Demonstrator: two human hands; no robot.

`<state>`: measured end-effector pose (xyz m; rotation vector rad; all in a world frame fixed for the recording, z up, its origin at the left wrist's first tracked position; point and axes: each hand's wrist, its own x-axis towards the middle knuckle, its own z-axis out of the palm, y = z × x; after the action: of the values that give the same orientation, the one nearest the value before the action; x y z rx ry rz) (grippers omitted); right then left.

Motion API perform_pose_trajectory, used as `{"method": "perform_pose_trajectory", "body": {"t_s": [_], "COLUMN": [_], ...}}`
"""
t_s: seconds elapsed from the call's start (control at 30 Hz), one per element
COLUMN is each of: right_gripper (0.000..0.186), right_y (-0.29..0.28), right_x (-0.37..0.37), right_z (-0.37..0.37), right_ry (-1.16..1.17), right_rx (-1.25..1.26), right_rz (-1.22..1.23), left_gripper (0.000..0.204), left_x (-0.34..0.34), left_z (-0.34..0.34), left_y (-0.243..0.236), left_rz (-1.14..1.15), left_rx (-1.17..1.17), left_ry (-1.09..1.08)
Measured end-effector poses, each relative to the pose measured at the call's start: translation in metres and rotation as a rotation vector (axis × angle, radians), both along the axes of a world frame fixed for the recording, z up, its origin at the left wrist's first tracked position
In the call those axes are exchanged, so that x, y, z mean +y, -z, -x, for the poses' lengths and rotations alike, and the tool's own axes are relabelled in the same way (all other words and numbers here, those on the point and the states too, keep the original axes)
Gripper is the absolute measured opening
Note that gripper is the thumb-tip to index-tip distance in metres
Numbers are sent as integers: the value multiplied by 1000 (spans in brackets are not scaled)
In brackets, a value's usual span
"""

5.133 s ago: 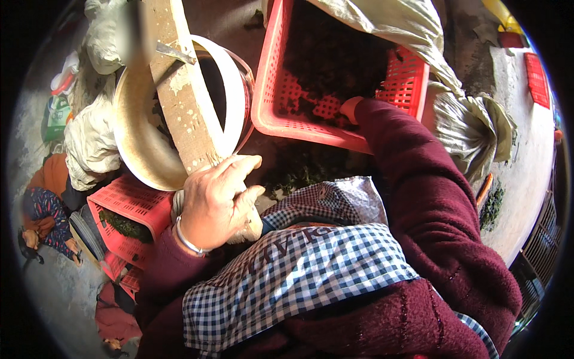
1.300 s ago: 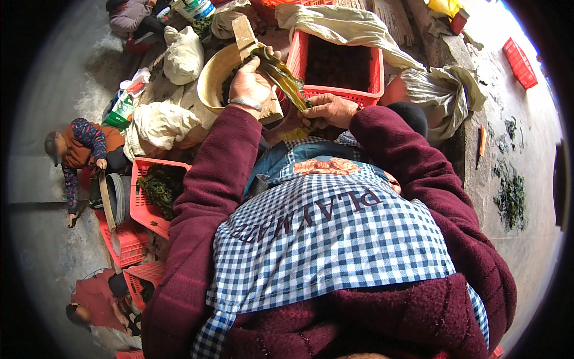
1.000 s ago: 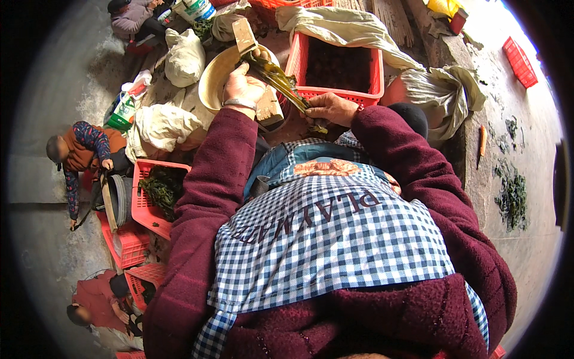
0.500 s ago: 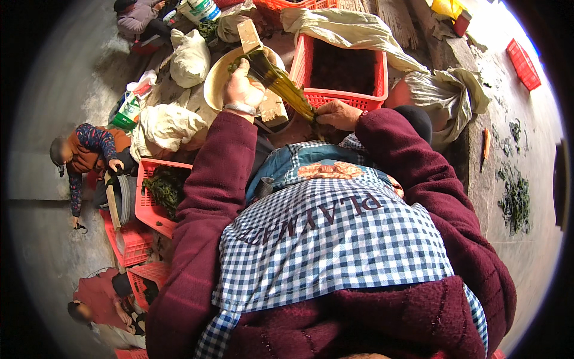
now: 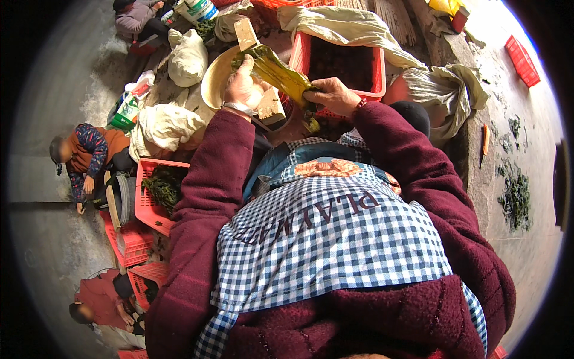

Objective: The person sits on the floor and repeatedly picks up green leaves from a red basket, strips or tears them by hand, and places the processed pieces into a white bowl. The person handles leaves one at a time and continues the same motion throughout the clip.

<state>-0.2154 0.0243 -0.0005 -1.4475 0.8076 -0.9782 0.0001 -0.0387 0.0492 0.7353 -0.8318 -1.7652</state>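
A long, wet-looking yellow-green leaf is stretched between my hands, sloping down from left to right. My left hand grips its upper end, thumb on top. The lower end is pinched in my right hand, where a darker ragged bit hangs below the fingers. Under the leaf, a wooden board lies across a cream basin; my left hand and the leaf cover its middle. Just beyond my right hand stands a red crate with a dark mass inside.
Pale cloth drapes over the crate's far rim. White sacks and red crates with dark greens stand left. Co-workers sit along the left side. An orange-handled knife lies right, near scattered greens.
The leaf has turned and spread, showing a broader yellow face. My right hand has moved slightly up and left. At the left, a co-worker's arms have drawn in.
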Motion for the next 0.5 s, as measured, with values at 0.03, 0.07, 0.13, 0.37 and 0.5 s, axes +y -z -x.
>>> {"method": "perform_pose_trajectory", "body": {"t_s": [0.03,0.07,0.13,0.37,0.5], "right_gripper": [23,24,29,30,28], "right_y": [-1,-3,-5,-9,-8], "right_x": [2,4,4,4,7], "right_z": [2,3,3,0,-4], "right_ry": [-11,-33,-96,-75,-39], "right_rx": [-49,-113,-234,-468,-408], "right_rz": [-94,-175,-314,-532,-486], "left_gripper": [36,39,49,33,32], "left_x": [-2,-3,3,33,40], "left_z": [-1,-3,-2,9,19], "left_y": [4,8,17,29,31], "left_rz": [-57,-157,-141,-72,138], "left_rx": [-56,-145,-28,-186,-373], "left_ry": [-8,-61,261,400,243]}}
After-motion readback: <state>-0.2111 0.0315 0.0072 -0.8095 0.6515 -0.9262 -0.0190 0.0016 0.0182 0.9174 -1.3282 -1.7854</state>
